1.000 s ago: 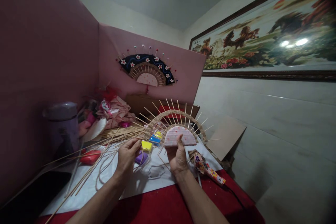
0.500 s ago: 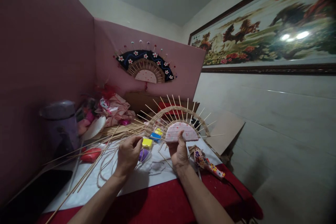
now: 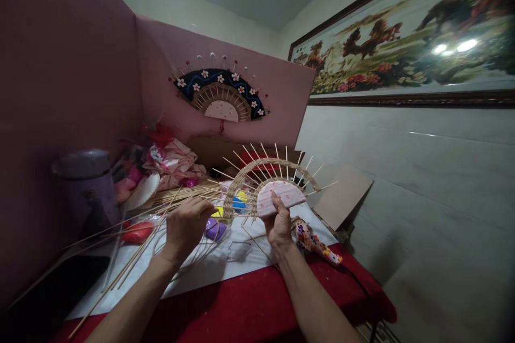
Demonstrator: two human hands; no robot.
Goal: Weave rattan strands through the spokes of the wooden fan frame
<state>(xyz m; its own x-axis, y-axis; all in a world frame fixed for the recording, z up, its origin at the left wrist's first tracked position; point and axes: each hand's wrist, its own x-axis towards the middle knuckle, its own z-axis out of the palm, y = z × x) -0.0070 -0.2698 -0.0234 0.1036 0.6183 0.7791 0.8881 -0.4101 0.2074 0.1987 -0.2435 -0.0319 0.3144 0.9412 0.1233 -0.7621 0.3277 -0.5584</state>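
My right hand (image 3: 279,225) grips a half-made fan by its half-round pink padded base (image 3: 281,196), the thumb across the front. Thin sticks spread out from this base. Two bands of brown twine weaving cross them, an inner one along the base and a wider outer arc (image 3: 257,165). My left hand (image 3: 189,225) is pinched closed left of the outer band's lower end, on the brown twine (image 3: 203,254), which hangs in loops below onto the white sheet. The fingertips' exact hold is partly hidden.
A finished dark fan with flowers (image 3: 221,94) is on the pink board behind. Loose sticks (image 3: 132,257), a red packet (image 3: 139,232), a purple packet (image 3: 216,229) and a lidded tumbler (image 3: 86,193) stand or lie left. A flower-patterned tool (image 3: 317,244) with a cord lies right.
My left hand has moved a little left and up, its palm turning down. The fan has tilted slightly, its right side rising. The camera view has shifted a little.
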